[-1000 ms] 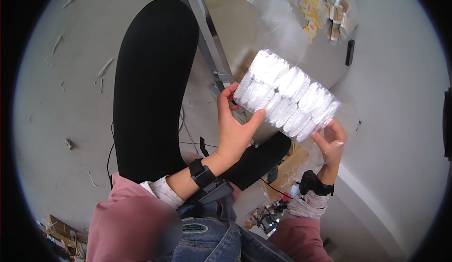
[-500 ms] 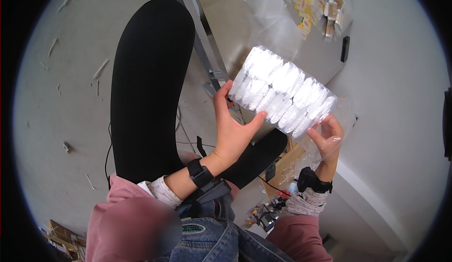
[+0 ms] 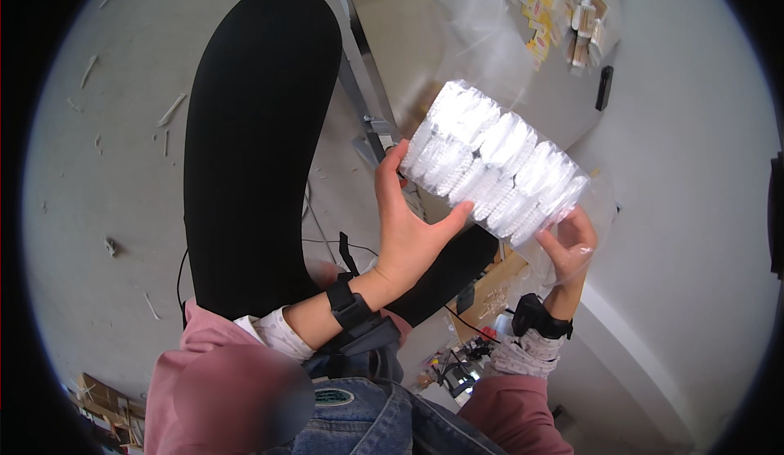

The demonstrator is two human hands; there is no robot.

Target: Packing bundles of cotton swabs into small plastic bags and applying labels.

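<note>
clear bag of white ruffled pieces [image 3: 494, 161] held up over the lap, left hand [image 3: 408, 226] gripping its near side, right hand [image 3: 569, 244] pinching the bag's lower end, black padded seat [image 3: 253, 136] beside

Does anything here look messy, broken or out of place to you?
The clear bag of white pieces looks whole, held tilted between the left hand and right hand. The grey floor is littered with pale scraps, and small yellow and white packets lie scattered on the table. Nothing looks spilled or broken.

Grey littered floor [image 3: 106, 169]; white table [image 3: 694, 169]; metal frame leg [image 3: 355, 55].
</note>
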